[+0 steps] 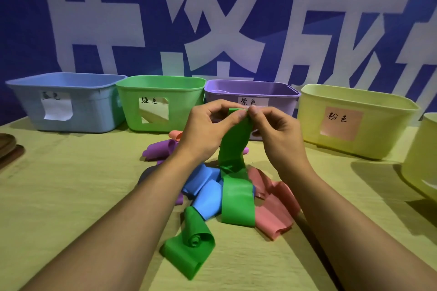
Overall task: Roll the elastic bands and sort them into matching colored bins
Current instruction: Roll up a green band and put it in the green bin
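Both hands, left [208,125] and right [276,130], pinch the green band's [233,149] top end up high, seemingly so it hangs free for rolling, the green bin [160,82] waiting far left.

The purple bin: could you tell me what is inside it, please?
Inside the purple bin, only a pale purple curved shape shows near its back left corner; its front wall hides the rest.

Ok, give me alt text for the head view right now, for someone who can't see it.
Both hands, left hand and right hand, pinch the top end of a green band lifted above a pile of blue, pink, purple and green bands on the table. Behind stand a blue bin, green bin, purple bin and yellow bin.
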